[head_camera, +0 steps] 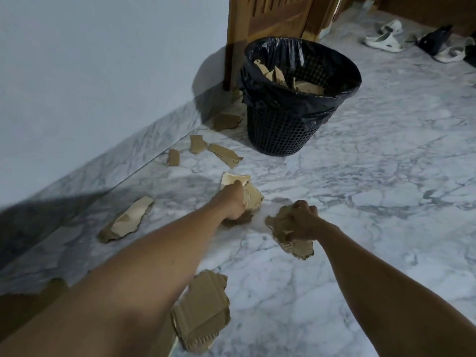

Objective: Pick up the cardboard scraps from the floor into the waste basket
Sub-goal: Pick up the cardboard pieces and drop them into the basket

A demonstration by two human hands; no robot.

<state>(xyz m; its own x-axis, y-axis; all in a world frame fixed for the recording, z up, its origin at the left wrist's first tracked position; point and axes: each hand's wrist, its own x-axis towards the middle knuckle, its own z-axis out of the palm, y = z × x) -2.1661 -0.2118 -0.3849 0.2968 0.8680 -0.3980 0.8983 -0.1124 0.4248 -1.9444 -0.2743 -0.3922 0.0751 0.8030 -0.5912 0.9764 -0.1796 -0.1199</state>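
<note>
- The left hand (pixel 233 199) reaches forward, low over the floor (pixel 373 207). It grips a crumpled scrap (pixel 253 198), and a pale piece (pixel 235 178) lies just behind it. I cannot tell whether that pale piece is in the grip too.
- The right hand (pixel 304 222) is clamped on a torn scrap (pixel 296 247), which hangs out below the fist. The two hands are near each other but apart.
- The waste basket (pixel 280 132), lined with a black bag (pixel 322 112), stands ahead by the wooden door (pixel 270 19). It already holds some cardboard (pixel 305 87).
- Much remains on the floor:
  - a long scrap (pixel 128 217) lies to the left near the skirting (pixel 144 148);
  - a large ridged scrap (pixel 203 307) lies nearest the person;
  - several small scraps (pixel 224 154) lie between the hands and the basket;
  - one flat scrap (pixel 226 121) sits just beside the basket's base.
- The step in hand looks like gathering a fistful in each hand before the carry. To do it well, close the fingers firmly round the whole wad so no loose corner slips out. Then lift both loads clear of the floor together.
- Bring them over the rim and let go low inside the bag — a drop from high up risks pieces bouncing off the rim and landing beside the basket.
- The small scraps lie on the route, so they seem the sensible ones to gather next.
</note>
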